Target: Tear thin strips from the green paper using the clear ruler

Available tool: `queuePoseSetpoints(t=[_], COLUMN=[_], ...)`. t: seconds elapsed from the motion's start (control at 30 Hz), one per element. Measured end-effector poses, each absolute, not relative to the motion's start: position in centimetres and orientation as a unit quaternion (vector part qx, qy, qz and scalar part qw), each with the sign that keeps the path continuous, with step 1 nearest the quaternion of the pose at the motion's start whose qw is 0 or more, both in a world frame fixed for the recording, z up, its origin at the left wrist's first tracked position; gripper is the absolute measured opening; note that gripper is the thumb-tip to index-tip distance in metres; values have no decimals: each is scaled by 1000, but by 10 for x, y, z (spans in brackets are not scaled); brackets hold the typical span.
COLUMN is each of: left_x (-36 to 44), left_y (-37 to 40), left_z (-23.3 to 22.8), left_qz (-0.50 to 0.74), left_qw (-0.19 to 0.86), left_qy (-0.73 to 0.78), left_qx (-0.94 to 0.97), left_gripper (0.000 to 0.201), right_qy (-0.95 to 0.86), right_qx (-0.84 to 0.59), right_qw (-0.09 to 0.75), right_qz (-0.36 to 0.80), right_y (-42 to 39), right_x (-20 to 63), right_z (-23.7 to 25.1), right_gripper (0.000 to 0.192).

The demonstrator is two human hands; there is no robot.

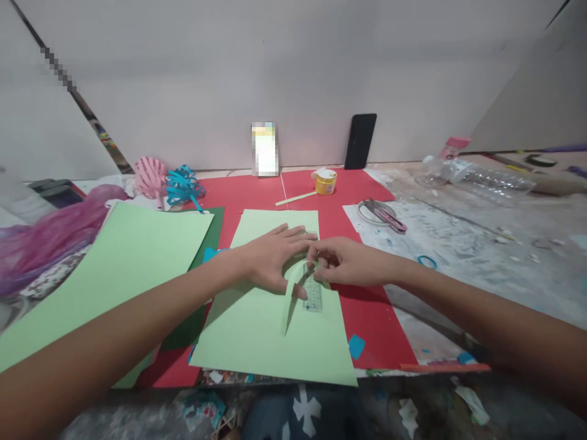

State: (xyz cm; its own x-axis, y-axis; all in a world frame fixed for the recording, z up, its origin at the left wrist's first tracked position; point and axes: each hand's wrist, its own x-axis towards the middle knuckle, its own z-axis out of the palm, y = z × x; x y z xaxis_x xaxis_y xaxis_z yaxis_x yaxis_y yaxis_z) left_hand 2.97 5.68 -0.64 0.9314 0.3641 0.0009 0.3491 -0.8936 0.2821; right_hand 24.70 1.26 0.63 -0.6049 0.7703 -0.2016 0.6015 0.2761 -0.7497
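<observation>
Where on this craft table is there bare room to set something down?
Bare red sheet lies right of the green paper, below the right hand, and between the yellow jar and scissors. Crowded: where left hand and ruler meet.

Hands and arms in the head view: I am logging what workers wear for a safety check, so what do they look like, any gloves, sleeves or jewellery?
Both the left hand and the right hand are bare, without gloves. Both forearms are uncovered as far as the picture shows; no sleeve, watch, ring or bracelet shows.
</observation>
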Motion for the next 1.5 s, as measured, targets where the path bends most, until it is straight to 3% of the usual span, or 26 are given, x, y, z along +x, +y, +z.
queuePoseSetpoints(t=[0.33, 0.47, 0.6, 0.8, 1.23, 1.5], left_x=[23, 21, 17, 20, 41, 42], left_y=[42, 26, 11, -3, -22, -23], left_z=[2, 3, 7, 11, -15, -17], left_qz=[76, 79, 58, 84, 186, 193], left_qw=[49, 112, 168, 187, 102, 126], left_qy=[190, 223, 231, 216, 295, 306], left_qx=[978, 965, 956, 954, 932, 924], left_gripper=[56, 41, 39, 20, 26, 25], right_qy=[-795, -799, -778, -757, -721, -715], right_qx=[-410, -416, -439, -442, -435, -436], right_qw=[105, 111, 115, 121, 144, 131], right_qz=[434, 420, 435, 466, 520, 531], right_y=[13, 11, 9, 10, 11, 10], right_x=[257, 255, 252, 254, 254, 253], right_z=[2, 5, 7, 5, 7, 3], right_gripper=[10, 5, 6, 9, 11, 19])
